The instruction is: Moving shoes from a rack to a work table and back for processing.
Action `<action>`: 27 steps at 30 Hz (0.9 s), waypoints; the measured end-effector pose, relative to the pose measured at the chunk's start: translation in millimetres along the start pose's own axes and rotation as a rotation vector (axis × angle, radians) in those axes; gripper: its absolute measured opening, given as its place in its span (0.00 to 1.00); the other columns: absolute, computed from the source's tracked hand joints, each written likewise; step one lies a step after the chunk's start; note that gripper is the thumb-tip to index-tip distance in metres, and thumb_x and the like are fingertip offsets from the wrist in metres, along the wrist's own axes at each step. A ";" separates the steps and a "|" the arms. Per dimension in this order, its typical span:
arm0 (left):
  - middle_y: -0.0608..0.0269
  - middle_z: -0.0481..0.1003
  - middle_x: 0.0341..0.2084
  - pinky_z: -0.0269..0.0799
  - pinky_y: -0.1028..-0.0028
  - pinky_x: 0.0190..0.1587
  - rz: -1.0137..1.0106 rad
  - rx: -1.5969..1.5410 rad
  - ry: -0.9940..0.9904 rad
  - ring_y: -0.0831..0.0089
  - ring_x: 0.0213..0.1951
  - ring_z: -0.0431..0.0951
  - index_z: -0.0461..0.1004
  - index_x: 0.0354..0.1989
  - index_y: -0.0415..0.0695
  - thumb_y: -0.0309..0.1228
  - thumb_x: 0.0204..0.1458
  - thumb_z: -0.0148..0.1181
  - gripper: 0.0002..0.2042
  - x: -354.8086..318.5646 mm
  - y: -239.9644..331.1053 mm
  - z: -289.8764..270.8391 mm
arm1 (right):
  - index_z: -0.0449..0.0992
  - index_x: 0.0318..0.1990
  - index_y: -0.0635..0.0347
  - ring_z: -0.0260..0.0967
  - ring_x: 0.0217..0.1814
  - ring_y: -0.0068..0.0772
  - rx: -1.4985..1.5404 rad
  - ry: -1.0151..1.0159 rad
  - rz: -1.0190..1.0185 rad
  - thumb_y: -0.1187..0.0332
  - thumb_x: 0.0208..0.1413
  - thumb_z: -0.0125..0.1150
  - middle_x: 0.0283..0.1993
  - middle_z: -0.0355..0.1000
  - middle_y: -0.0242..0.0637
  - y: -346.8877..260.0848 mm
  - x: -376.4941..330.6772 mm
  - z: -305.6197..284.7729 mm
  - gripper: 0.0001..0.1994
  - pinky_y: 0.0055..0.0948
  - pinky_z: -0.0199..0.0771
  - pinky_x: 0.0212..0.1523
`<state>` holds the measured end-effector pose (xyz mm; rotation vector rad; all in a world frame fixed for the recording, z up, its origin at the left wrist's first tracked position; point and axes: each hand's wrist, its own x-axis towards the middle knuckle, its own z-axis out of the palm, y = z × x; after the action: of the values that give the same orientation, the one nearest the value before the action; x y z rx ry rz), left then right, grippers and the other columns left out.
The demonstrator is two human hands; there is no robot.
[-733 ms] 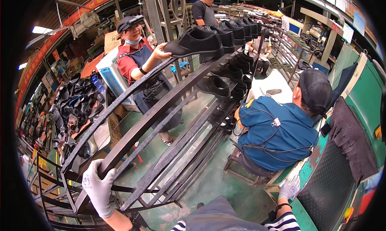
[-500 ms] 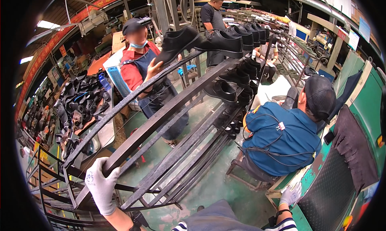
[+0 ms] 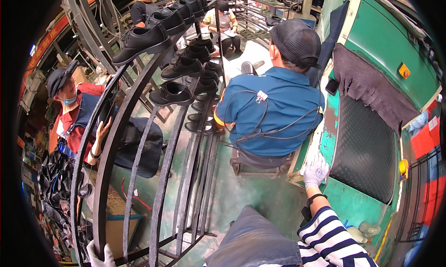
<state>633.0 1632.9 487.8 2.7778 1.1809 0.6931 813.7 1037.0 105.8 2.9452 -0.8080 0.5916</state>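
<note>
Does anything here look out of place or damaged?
The green machine beside the white-gloved right hand has chipped, worn paint, and a dark cloth hangs over it. The black shoes sit orderly on the metal rack.

The left hand [image 3: 98, 257], in a white glove, sits low at the lower edge, mostly cut off. The right hand [image 3: 315, 171], also gloved, is raised with fingers loosely curled, its striped sleeve bent at the elbow.

**Rack to my left, machine to my right**

My left hand [image 3: 98, 257] sits low on the near end of the metal rack [image 3: 139, 174], which runs away from me with shoes [image 3: 173, 94] on its far rails. My right hand [image 3: 316, 170] rests on the machine's edge [image 3: 325, 141], just behind a seated person [image 3: 274, 109] between rack and machine.
</note>
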 end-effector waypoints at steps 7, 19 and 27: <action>0.56 0.82 0.41 0.75 0.65 0.47 0.042 0.006 0.013 0.59 0.42 0.82 0.79 0.51 0.46 0.50 0.52 0.69 0.25 1.5 -1.4 2.0 | 0.70 0.64 0.54 0.56 0.73 0.42 0.010 -0.040 0.007 0.55 0.61 0.48 0.71 0.63 0.36 2.1 -1.3 1.4 0.26 0.49 0.47 0.73; 0.57 0.82 0.41 0.74 0.64 0.47 0.046 0.040 0.023 0.59 0.41 0.81 0.80 0.50 0.47 0.52 0.51 0.69 0.25 3.0 -0.9 3.1 | 0.69 0.65 0.55 0.55 0.74 0.42 0.008 -0.020 0.016 0.56 0.60 0.49 0.71 0.63 0.36 0.5 -2.1 4.1 0.27 0.48 0.46 0.74; 0.58 0.82 0.41 0.75 0.64 0.46 0.024 0.034 0.029 0.60 0.41 0.82 0.80 0.50 0.49 0.53 0.50 0.69 0.25 5.0 -7.0 6.0 | 0.69 0.65 0.55 0.57 0.72 0.41 0.025 -0.003 0.011 0.58 0.60 0.50 0.69 0.65 0.39 -3.1 -1.3 -7.7 0.26 0.45 0.50 0.72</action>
<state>633.9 1642.1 482.8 2.8230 1.1776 0.7251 811.5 1041.4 112.7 2.9666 -0.8241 0.6026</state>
